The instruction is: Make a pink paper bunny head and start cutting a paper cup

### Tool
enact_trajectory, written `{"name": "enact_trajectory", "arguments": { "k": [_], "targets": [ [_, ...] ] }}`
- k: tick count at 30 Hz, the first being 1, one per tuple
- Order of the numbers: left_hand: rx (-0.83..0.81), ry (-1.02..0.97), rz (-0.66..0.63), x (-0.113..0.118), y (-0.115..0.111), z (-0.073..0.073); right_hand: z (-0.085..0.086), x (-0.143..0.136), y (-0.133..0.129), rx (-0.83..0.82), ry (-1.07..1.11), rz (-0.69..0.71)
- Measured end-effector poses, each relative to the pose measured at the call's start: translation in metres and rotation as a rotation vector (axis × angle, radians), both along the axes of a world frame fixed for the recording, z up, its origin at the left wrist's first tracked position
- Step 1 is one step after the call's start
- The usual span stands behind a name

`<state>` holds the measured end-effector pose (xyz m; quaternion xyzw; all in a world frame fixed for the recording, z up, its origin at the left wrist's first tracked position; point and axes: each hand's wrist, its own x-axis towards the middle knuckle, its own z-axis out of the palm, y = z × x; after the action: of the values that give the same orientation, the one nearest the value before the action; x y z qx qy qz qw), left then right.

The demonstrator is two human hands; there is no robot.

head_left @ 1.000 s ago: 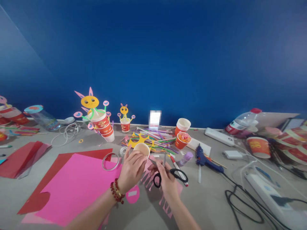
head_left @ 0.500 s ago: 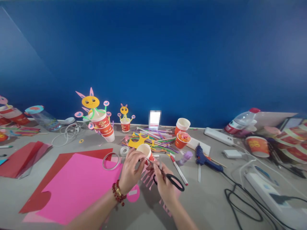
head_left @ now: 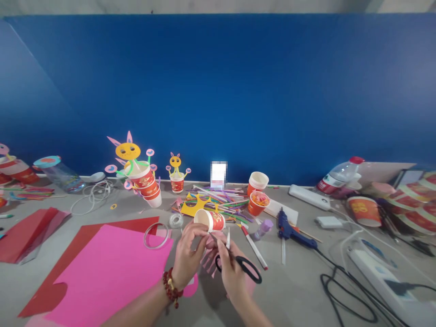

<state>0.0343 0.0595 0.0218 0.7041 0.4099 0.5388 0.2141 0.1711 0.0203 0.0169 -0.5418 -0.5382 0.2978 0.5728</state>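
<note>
In my right hand (head_left: 235,270) is a pair of black-handled scissors (head_left: 250,270), with the handle loops sticking out on both sides of the fingers. My left hand (head_left: 190,254), wearing a red bead bracelet (head_left: 171,288), has thumb and fingers drawn together close to the scissor tips. Whatever it pinches is too small to make out. Just beyond the fingertips, a red-and-white paper cup (head_left: 218,221) lies on its side, mouth to the left. Fringed pink paper (head_left: 208,263) shows between and below the hands. A pink paper disc (head_left: 191,288) lies by the left wrist.
Pink paper sheets (head_left: 112,268) cover the left side, with a tape ring (head_left: 156,248) on them. Beyond lie coloured sticks (head_left: 231,200) and a yellow paper crown (head_left: 194,207). To the right are a marker (head_left: 255,247), a glue gun (head_left: 293,232) and its cable (head_left: 335,272).
The paper cup has tipped from leaning to lying on its side, its mouth now leftward. My hands stay close together with the scissors. The view has tilted up slightly.
</note>
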Motion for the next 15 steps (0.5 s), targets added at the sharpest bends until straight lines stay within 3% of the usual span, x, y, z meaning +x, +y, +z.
{"name": "enact_trajectory", "arguments": {
  "k": [9, 12, 15],
  "targets": [
    [-0.121, -0.032, -0.006, 0.001, 0.004, 0.011, 0.0, 0.016, 0.01, 0.339, -0.441, 0.113],
    [-0.175, -0.034, 0.0, 0.001, 0.004, 0.009, -0.002, 0.016, 0.009, 0.354, -0.447, 0.077],
    [-0.223, -0.113, 0.001, 0.004, 0.002, 0.0, -0.003, 0.012, 0.006, 0.262, -0.295, 0.039]
  ]
}}
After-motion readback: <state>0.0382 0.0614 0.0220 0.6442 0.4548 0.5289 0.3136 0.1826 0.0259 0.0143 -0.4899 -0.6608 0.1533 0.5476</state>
